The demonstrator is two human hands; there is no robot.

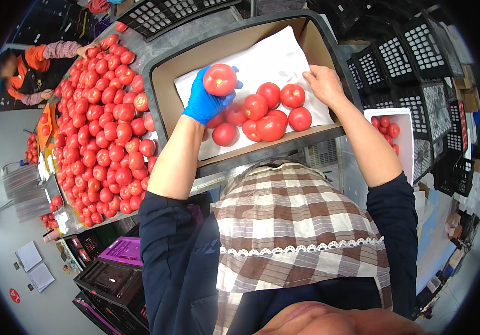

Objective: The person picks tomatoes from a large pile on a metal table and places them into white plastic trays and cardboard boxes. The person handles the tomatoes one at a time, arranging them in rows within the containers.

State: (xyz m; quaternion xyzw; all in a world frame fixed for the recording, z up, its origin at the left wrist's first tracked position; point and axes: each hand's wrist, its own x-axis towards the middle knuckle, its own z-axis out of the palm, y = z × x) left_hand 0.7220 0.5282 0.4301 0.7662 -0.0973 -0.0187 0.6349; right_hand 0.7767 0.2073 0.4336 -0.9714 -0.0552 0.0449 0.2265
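Observation:
My left hand (207, 98), in a blue glove, holds a red tomato (219, 79) above a crate lined with brown cardboard (223, 46). White paper (265, 58) covers part of the lining. Several tomatoes (270, 127) rest on this sheet toward the near side, a few partly hidden below my gloved hand. Bare and ungloved, my right hand (324, 85) pinches the paper's right edge with bent fingers, inside the crate's right wall.
A large heap of tomatoes (106, 125) covers the table to the left. Beyond it, a person in orange (36, 63) touches the heap. At right, a white foam box (406, 142) holds several tomatoes. Black plastic crates (395, 58) are stacked behind it.

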